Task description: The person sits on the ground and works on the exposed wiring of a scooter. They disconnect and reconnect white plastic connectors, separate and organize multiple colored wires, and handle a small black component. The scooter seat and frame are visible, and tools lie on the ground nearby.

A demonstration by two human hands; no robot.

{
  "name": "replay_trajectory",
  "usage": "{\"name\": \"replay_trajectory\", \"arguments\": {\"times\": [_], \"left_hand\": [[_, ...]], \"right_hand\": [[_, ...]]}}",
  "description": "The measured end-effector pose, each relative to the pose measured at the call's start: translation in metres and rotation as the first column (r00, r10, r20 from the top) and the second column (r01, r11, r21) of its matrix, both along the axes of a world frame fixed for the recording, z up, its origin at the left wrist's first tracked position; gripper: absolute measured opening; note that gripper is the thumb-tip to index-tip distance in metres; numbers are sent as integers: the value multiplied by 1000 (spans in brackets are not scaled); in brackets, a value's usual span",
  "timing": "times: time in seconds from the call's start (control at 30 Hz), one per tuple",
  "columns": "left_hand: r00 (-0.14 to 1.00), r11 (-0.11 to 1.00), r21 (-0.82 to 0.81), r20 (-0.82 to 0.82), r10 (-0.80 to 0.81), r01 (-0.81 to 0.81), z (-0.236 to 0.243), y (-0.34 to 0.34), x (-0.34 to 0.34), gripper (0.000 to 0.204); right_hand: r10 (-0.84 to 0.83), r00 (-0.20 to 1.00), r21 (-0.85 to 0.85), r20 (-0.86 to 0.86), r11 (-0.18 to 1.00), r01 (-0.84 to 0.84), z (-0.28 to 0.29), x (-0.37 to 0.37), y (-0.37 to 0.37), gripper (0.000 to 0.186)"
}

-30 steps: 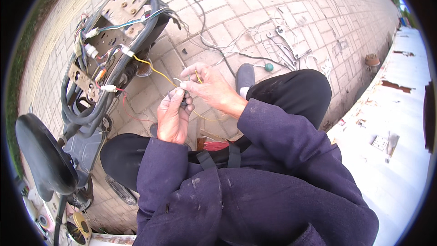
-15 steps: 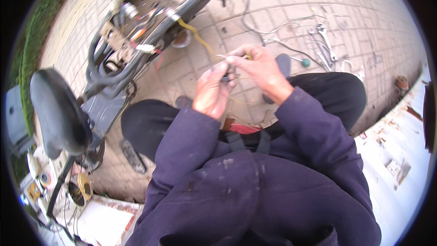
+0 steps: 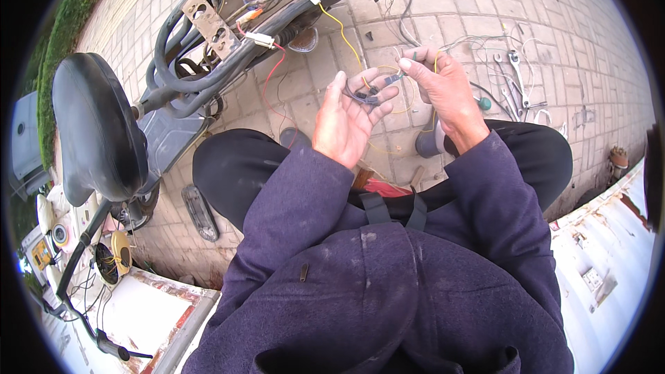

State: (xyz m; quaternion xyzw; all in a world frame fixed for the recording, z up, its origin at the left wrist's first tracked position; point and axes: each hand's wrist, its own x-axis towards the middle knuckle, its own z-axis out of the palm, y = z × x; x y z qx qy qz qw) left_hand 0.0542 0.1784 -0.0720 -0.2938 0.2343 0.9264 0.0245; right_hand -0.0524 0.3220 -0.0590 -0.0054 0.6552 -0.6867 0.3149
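Person crouched on brick paving, left hand [image 3: 344, 121] palm up with fingers loosely curled under a small dark connector [image 3: 367, 95], right hand [image 3: 443, 86] pinching a yellow wire [image 3: 346, 38] that runs to a stripped scooter frame [image 3: 228, 34], black seat [image 3: 97, 128] at left, wrenches [image 3: 512, 79] lying beyond.

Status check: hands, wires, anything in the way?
Left hand open, palm up, dark connector resting on its fingers. Right hand pinching the yellow wire that runs to the scooter frame. Nothing between the hands; wrenches on the paving beyond.
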Motion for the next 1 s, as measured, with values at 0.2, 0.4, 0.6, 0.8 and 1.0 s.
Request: {"name": "replay_trajectory", "arguments": {"times": [0.2,0.4,0.6,0.8,1.0], "left_hand": [[996,998,-42,-84,-42,39,-1,-2,-1,57],[994,996,-78,-100,32,-40,-2,-3,-1,52],[994,980,-201,-107,-19,-3,-2,-8,3,53],[978,998,-26,-200,53,-60,-2,-15,6,61],[964,995,30,-244,104,-99,-5,-16,8,65]], "right_hand": [[-6,1000,41,6,999,6,4,-1,2,19],[24,999,41,-44,999,-22,8,1,0,14],[13,999,2,-32,1000,-13,9,-3,5,18],[-21,1000,30,-8,999,21,11,-6,9,21],[103,994,21,-26,994,-103,9,1,2,19]]}}
